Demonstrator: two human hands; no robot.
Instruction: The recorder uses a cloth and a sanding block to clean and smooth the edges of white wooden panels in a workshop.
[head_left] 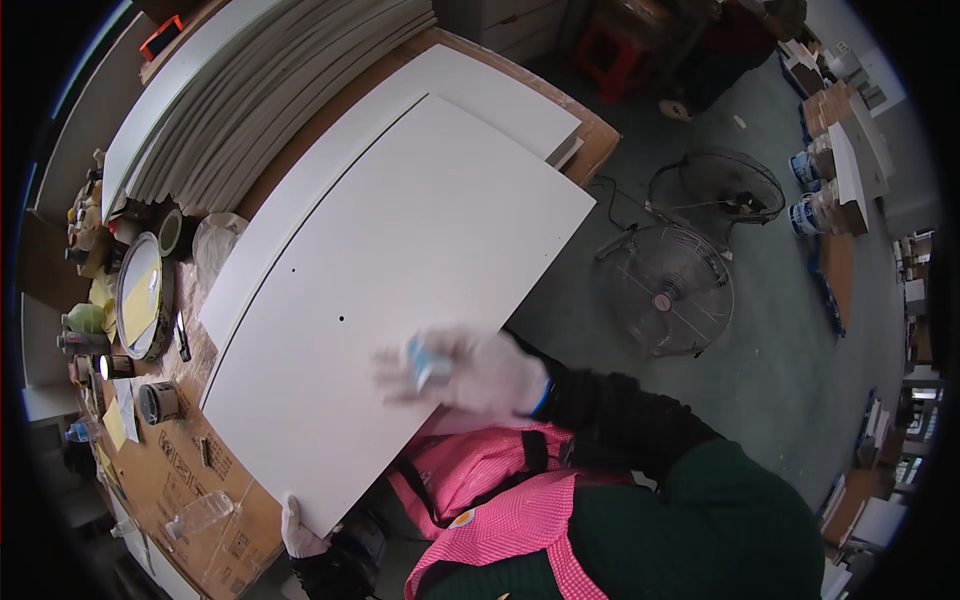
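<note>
A large white panel (400, 240) with a few small dark holes lies in front of me on top of another white panel (470, 85). My right hand (470, 372), in a white glove with a blue cuff edge, is over its near edge. A small blue-and-white object (428, 362) is in that hand; motion smears the fingers, and I cannot make out its kind. My left hand (302, 530), also in a white glove, grips the panel's near left corner, its fingers partly hidden underneath.
A stack of white panels (270, 100) stands at the back left. Jars, a round lid (140, 300), a small dark-lidded tub (158, 402) and a clear bottle (200, 513) lie on the cardboard-covered table (190, 465). Two floor fans (665, 295) stand right; another person (725, 55) is behind.
</note>
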